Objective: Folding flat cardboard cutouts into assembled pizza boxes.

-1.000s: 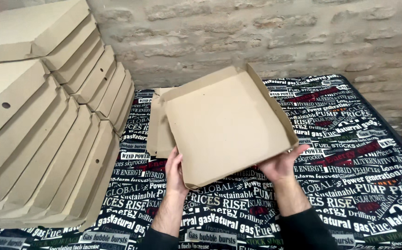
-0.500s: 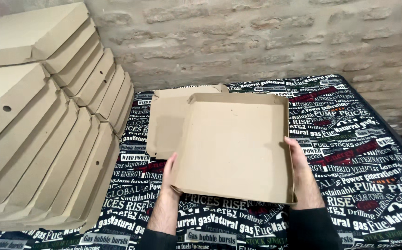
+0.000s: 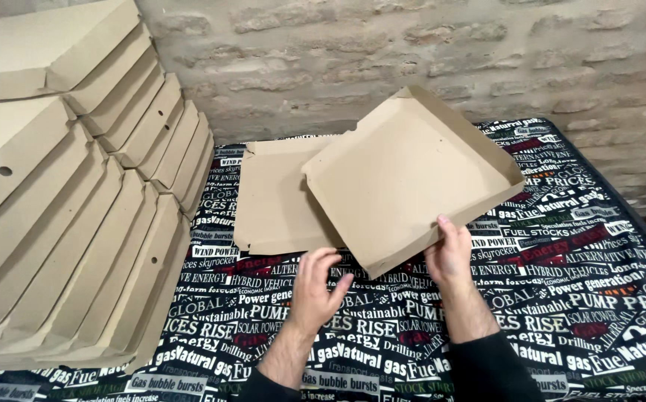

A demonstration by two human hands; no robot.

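While the right hand fingers pinch the tilted cardboard tray edge, the left hand hovers open beneath.

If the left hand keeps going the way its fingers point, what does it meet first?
Likely the near corner of the open cardboard box held by the right hand; the left hand sits just short of it, though depth is unclear.

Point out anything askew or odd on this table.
The open cardboard tray sits rotated and tilted, held only by the right hand at its near edge, overlapping the flat cardboard piece. The left hand is off it. The stack of folded boxes leans slanted toward the wall. Nothing looks torn or spilled.
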